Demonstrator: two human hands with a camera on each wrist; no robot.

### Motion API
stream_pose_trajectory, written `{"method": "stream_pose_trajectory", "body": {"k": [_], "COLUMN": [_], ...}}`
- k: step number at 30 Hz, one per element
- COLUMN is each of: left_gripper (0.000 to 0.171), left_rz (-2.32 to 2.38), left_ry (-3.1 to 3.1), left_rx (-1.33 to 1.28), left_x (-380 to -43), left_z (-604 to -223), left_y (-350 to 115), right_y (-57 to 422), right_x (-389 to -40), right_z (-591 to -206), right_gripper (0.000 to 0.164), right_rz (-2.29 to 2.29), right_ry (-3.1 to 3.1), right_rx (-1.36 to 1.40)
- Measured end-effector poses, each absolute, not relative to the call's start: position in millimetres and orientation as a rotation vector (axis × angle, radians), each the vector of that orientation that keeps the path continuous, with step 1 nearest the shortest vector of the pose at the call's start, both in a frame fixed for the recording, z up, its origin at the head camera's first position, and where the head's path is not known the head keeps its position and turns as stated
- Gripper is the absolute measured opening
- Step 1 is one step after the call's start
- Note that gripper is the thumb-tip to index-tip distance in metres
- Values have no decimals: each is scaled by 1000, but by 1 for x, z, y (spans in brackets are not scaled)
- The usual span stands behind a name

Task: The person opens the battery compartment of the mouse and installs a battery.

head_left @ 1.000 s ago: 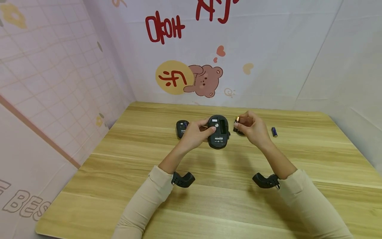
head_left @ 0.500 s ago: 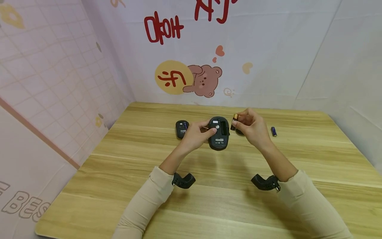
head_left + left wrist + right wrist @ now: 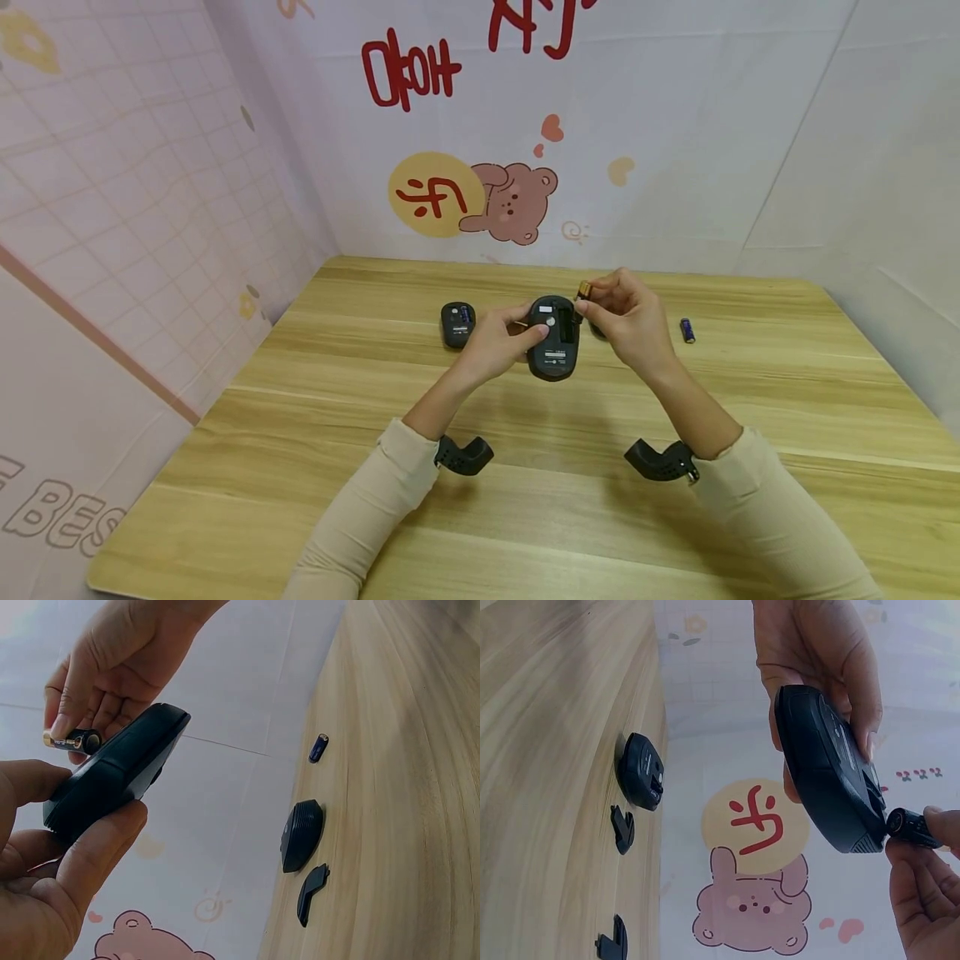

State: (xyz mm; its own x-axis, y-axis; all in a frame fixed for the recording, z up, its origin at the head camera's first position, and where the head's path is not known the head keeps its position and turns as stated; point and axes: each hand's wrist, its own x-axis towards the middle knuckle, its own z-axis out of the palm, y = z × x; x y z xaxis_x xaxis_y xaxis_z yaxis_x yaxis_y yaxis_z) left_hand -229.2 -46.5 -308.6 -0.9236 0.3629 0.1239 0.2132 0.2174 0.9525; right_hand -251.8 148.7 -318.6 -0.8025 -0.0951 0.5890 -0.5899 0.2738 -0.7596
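My left hand (image 3: 491,346) holds a black computer mouse (image 3: 552,358) above the table, underside facing up, with the thumb on its base. The long battery slot (image 3: 567,325) in the underside is uncovered. With thumb and fingers, my right hand (image 3: 637,325) pinches a black-and-gold battery (image 3: 584,290) at the slot's far right edge. In the left wrist view this battery (image 3: 75,740) lies across the mouse's (image 3: 112,776) upper side. The right wrist view shows the battery's (image 3: 907,825) dark end right by the mouse's (image 3: 829,776) tip.
Another black mouse (image 3: 456,327) lies underside up on the wooden table at left, a blue battery (image 3: 466,315) in it. A blue battery (image 3: 687,331) lies at right. A further black mouse (image 3: 302,836) and loose black covers (image 3: 622,829) are on the table.
My right hand has moved left with the battery, closing the gap to the held mouse. The held mouse has shifted slightly right and down. The things on the table lie as before.
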Motion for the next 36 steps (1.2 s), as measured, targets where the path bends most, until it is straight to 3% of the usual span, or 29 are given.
{"method": "stream_pose_trajectory", "body": {"k": [11, 25, 36], "left_gripper": [48, 47, 47], "left_rz": [1788, 1784, 1797], "left_ry": [2348, 2353, 2337], "left_rx": [562, 583, 602], "left_x": [-229, -228, -228], "left_z": [-308, -307, -308], "left_y": [-44, -43, -42], "right_y": [145, 142, 141], "right_x": [-252, -254, -251], "right_z": [-319, -324, -322], "right_gripper": [16, 22, 21], "right_rz": [1459, 972, 925], "right_ry": [-2078, -1966, -2026], "right_rx": [680, 892, 869]}}
